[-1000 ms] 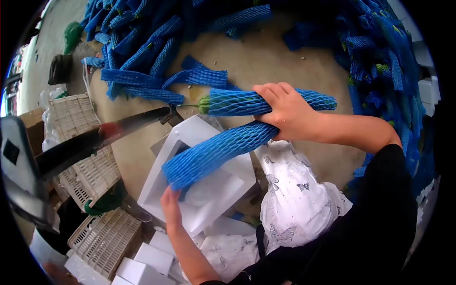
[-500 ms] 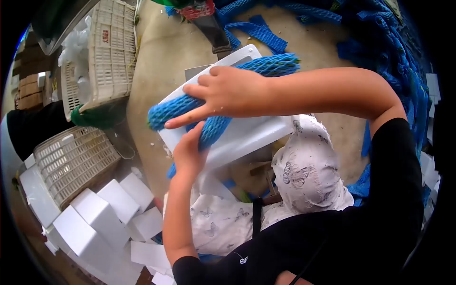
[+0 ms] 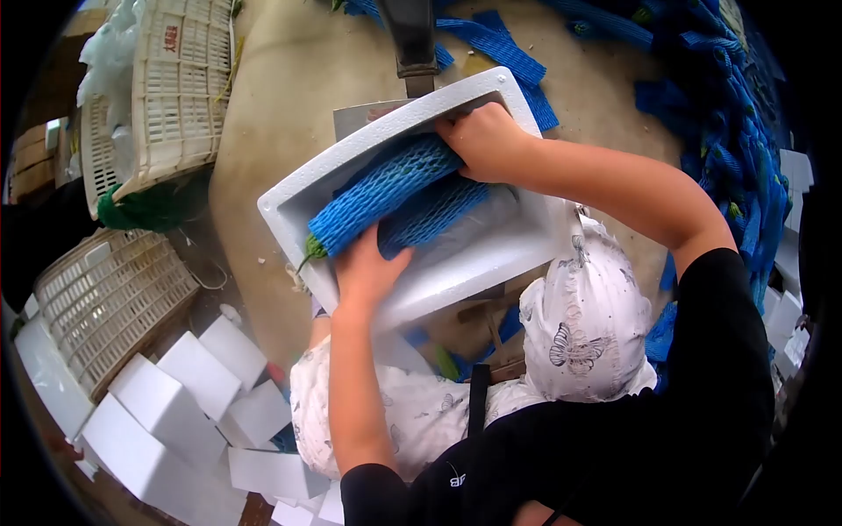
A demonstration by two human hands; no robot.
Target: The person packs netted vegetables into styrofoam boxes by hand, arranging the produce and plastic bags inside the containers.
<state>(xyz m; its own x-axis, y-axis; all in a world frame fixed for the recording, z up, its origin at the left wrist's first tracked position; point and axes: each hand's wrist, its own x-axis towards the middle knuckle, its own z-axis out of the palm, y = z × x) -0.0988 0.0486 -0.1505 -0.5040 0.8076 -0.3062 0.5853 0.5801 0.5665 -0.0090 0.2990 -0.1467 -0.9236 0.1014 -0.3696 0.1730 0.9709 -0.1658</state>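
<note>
Blue foam netting sleeves a long green vegetable, which lies inside the white foam box. From the right hand, it extends left and towards the wearer; from the left hand, its body lies just beyond and to the right. The right hand is nearer the far end, the left nearer the stem end, and neither is clearly closer overall. The right hand's fingers are bent over the far end, but whether they grip it cannot be told. The left hand's thumb is apart from its fingers, which meet the netting's near edge; their tips are hidden, so its hold cannot be told either.

The vegetable's long axis slants roughly with the box's long side, its green stem end pointing left and slightly towards the wearer, at the short wall. A second blue sleeve lies beside it, on the wearer's side.
</note>
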